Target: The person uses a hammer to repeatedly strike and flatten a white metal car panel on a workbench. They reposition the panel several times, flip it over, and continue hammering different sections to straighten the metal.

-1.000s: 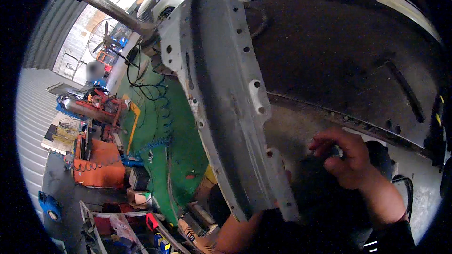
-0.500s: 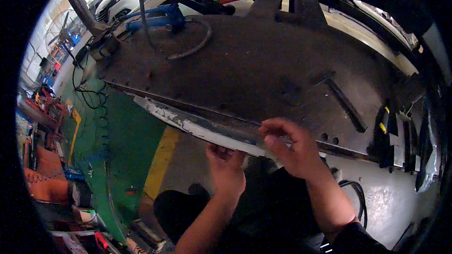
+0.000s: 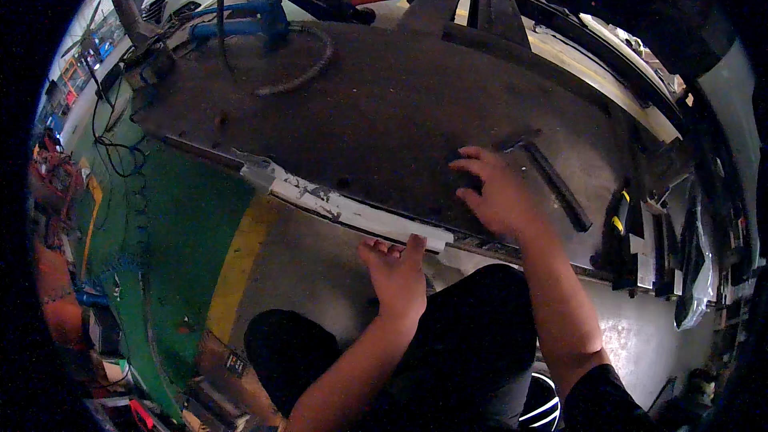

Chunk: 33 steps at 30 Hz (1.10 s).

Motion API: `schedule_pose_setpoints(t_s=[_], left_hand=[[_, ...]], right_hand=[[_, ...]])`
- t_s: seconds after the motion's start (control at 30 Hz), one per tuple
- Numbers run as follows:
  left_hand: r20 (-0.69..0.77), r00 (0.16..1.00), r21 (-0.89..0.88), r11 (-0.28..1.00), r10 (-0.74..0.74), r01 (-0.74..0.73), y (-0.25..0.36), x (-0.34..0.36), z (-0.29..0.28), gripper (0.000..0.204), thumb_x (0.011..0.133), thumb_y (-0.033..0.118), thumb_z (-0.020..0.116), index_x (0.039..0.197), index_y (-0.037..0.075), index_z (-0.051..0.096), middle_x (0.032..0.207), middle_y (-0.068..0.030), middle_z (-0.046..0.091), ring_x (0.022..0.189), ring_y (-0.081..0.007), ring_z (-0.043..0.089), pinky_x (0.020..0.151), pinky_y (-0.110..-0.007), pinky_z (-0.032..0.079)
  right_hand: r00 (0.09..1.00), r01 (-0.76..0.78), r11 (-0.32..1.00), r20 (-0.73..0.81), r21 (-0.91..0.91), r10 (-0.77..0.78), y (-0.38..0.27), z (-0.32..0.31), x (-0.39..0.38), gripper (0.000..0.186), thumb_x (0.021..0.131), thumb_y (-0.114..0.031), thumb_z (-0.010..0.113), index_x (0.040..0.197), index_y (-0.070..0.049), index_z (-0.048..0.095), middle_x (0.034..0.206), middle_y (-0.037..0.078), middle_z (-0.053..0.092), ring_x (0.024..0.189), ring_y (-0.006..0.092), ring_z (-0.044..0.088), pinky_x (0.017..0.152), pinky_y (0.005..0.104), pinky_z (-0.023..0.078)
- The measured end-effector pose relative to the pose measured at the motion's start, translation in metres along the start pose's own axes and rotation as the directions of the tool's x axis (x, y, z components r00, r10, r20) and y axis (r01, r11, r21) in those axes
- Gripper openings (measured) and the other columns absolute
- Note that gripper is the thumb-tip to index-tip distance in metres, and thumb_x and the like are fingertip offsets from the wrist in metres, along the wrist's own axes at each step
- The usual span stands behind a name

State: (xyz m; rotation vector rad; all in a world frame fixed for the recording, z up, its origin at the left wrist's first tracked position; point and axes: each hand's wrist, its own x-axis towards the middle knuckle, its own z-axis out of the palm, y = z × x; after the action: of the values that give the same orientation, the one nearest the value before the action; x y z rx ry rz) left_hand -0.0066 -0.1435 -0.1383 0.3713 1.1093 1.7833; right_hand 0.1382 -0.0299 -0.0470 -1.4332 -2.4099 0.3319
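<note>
The left hand (image 3: 398, 282) grips the near-right end of a long, narrow, white-and-grey metal panel (image 3: 346, 210) with patchy paint, its thumb up at the panel's end and its fingers bent against the outer edge. The panel lies along the near edge of a broad, dark, flat metal table (image 3: 384, 112), seemingly against that edge; how much of its weight the table takes cannot be told. This end grip, low and close to the bent knees in dark trousers (image 3: 480, 312), probably serves to steady the panel from the person's side while the table edge backs the rest of its length. The right hand (image 3: 502, 196) holds nothing that shows; it hangs over the table beyond the panel, fingers parted and loosely curved, apparently kept free of the work. Just beside it lies a dark, T-shaped hammer (image 3: 558, 184) with a straight handle, placed within easy reach; whether the fingertips touch it is unclear. The panel's long axis follows the table edge, slanting from the far left down to the near right, with the ragged grey end pointing left, away from the person, and the plainer white end toward the left hand. Its face seems tilted upward.
</note>
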Motion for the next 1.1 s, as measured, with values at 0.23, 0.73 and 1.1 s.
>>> schedule_pose_setpoints(t_s=[0.23,0.73,1.1], left_hand=[[0.010,0.998,0.011,0.998,-0.061,0.061,0.002,0.007,0.009,0.055,0.084,-0.002,0.067,0.123,0.004,0.028,0.118,-0.0108,0.044,0.105,-0.0179,0.047,0.092,-0.032,0.042],[0.018,0.995,-0.102,0.990,-0.101,0.102,0.008,0.021,0.028,0.062,0.083,-0.003,0.069,0.130,0.005,0.028,0.126,-0.0127,0.045,0.112,-0.0235,0.050,0.094,-0.040,0.044],[0.274,0.918,0.152,0.956,-0.285,0.252,0.007,0.059,-0.029,0.047,0.090,0.005,0.061,0.128,0.004,0.033,0.121,-0.0155,0.053,0.113,-0.0306,0.056,0.096,-0.053,0.049]], right_hand=[[0.943,0.254,0.941,0.162,0.222,-0.292,-0.013,-0.010,-0.019,0.048,0.078,-0.011,0.071,0.124,-0.013,0.061,0.143,0.010,0.045,0.131,0.0341,0.042,0.110,0.0453,0.034],[0.957,0.246,0.896,0.053,0.370,-0.285,-0.004,0.003,-0.026,0.042,0.082,-0.018,0.072,0.123,-0.010,0.063,0.144,0.013,0.044,0.133,0.0325,0.041,0.109,0.0432,0.033],[0.957,0.285,0.928,-0.015,0.241,-0.290,-0.009,0.008,-0.027,0.029,0.088,-0.020,0.065,0.114,-0.008,0.067,0.139,0.014,0.052,0.128,0.0340,0.047,0.106,0.0429,0.037]])
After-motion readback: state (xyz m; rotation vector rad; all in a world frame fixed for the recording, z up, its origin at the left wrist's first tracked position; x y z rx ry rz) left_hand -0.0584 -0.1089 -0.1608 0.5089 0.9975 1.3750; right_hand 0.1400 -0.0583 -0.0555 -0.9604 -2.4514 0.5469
